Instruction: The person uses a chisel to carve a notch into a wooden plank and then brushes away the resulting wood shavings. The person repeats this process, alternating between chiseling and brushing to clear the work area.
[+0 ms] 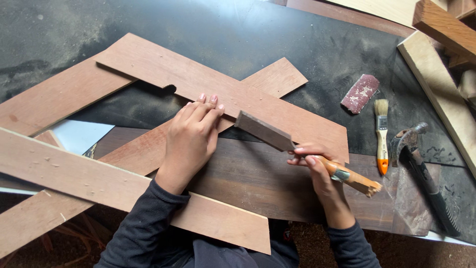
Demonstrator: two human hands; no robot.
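My left hand [191,136] lies flat, fingers together, pressing down on a long reddish plywood strip [258,97] that runs diagonally across the dark bench. My right hand [315,166] grips the orange wooden handle of a chisel [277,136]. Its wide grey blade points up and left, and the tip rests at the strip's near edge, right beside my left fingertips. A notch [168,89] is cut into the strip's edge farther left. Dark sleeves cover both forearms.
More plywood strips [74,178] cross each other at the left and front. At the right lie a piece of red sandpaper [360,93], a small paintbrush [381,134], a claw hammer [421,173] and pale wooden battens [441,94]. Sawdust covers the dark benchtop [233,30].
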